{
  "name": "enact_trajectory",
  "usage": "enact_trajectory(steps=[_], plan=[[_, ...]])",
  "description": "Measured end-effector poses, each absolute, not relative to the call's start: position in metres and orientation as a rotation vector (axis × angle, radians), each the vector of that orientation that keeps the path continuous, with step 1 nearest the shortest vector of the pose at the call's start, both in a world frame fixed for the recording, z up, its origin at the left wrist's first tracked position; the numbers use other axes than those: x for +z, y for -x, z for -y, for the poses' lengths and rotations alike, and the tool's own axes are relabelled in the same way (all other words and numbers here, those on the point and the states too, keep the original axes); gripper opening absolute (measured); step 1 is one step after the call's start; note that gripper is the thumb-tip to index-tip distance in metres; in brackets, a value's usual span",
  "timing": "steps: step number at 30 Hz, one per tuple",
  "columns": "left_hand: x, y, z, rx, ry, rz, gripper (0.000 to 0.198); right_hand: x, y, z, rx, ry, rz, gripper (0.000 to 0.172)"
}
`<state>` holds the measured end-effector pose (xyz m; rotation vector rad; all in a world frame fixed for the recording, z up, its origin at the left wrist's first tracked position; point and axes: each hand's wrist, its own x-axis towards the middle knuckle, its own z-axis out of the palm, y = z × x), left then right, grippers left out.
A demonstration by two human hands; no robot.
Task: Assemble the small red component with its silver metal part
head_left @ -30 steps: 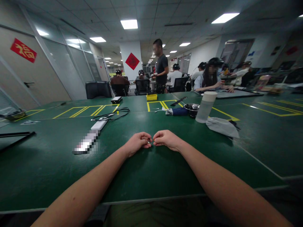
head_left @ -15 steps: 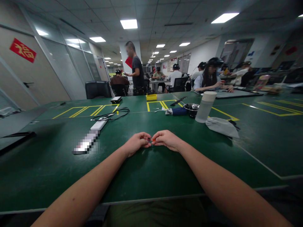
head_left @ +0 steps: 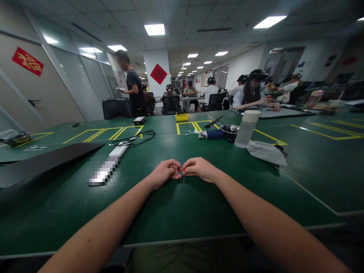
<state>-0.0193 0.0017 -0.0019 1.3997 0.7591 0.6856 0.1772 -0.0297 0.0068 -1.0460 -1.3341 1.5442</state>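
Observation:
Above the middle of the green table (head_left: 176, 216), my left hand (head_left: 166, 173) pinches a small dark and red piece (head_left: 179, 170) between thumb and fingers. My right hand (head_left: 201, 168) faces it, its fingertips closed on a small orange-red piece (head_left: 184, 170), of which only a bit shows. The fingertips of both hands are very near each other. Whether the two pieces touch is too small to tell.
To the left lie a phone (head_left: 104, 171), a white power bank (head_left: 118, 150) and a black cable (head_left: 150, 132). At the right are a bottle (head_left: 247, 129), a metal bowl (head_left: 229, 131) and a grey pouch (head_left: 265, 152). A dark panel (head_left: 57, 161) reaches in at the left.
The dark panel at the left has come further over the table. A standing person in the background has moved left. My hands have hardly moved; the small pieces between them look slightly turned.

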Motion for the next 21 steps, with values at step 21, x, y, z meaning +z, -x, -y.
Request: enact_trajectory(steps=[21], plan=[[0.005, 0.02, 0.005, 0.67, -1.577, -0.728, 0.028, 0.008, -0.18, 0.03, 1.518, 1.046, 1.379, 0.019]])
